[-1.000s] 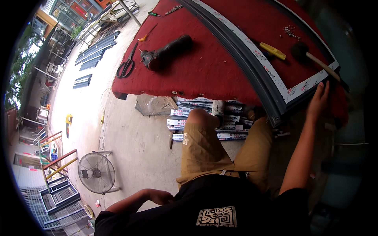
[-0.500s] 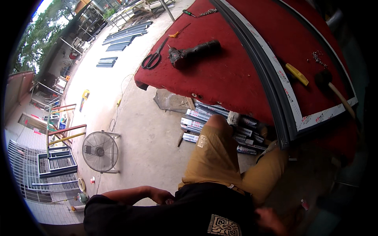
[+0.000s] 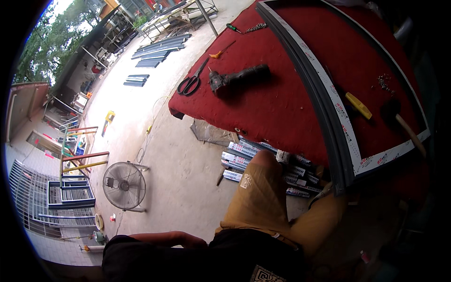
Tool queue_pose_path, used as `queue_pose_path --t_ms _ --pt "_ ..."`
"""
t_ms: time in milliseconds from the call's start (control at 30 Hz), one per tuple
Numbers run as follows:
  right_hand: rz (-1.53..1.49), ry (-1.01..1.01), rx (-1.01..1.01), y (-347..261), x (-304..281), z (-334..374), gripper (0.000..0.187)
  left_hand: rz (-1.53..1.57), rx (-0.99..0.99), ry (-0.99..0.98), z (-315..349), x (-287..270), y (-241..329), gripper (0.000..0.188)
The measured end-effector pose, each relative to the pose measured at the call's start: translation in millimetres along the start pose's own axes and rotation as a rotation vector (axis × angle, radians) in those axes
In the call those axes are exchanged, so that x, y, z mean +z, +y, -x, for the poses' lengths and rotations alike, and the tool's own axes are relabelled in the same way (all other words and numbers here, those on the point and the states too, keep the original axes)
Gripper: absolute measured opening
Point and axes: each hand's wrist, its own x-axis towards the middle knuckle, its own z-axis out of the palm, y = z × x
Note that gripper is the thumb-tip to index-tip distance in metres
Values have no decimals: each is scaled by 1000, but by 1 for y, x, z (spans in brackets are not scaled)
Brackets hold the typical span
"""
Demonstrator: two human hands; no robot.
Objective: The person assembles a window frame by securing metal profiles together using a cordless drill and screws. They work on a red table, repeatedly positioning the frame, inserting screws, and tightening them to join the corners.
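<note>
My left hand (image 3: 192,241) hangs low beside my black shirt, its fingers hidden by the cloth. It is nearest to my waist and touches nothing that I can make out. My right hand cannot be made out in the dark at the lower edge. In front of me a dark grey metal frame (image 3: 346,136) with white printed film lies on a red-covered table (image 3: 291,103). On the cloth inside the frame are a yellow-handled tool (image 3: 358,105) and a dark-headed hammer (image 3: 411,135). A cordless drill (image 3: 239,79) and black scissors (image 3: 190,84) lie left of the frame.
A green-handled screwdriver (image 3: 232,28), an orange-handled tool (image 3: 216,55) and small screws (image 3: 386,84) are on the table. Film-wrapped profiles (image 3: 235,160) are stacked beneath it. A floor fan (image 3: 124,185) stands left. More dark profiles (image 3: 152,58) lie on the ground farther off.
The view has tilted, so the table and floor sit lower and farther right. My left hand shows less of its fingers, and my right hand has dropped out of sight. The tools lie unmoved.
</note>
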Motion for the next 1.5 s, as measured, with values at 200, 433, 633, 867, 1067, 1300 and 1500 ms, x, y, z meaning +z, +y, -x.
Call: queue_pose_path --t_ms 200,433,633,867,1067,1300,1500 --pt "-16 -8 -1 0 4 16 33 104 134 54 -8 -2 -56 45" --pt "-10 -179 -38 8 43 35 35 267 86 171 13 0 -5 48" --pt "15 -361 -60 23 78 64 37 124 13 148 29 0 31 49" --pt "35 -380 -78 31 83 65 39 119 -103 223 6 -6 -21 42" --pt "-91 -440 -93 29 66 61 26 -267 75 191 3 -32 12 22" --pt "-467 246 -156 -42 -36 27 16 -571 384 931 70 -101 200 5" --pt "-554 1007 -99 -74 -67 -16 14 -1236 657 1918 131 -198 381 25"
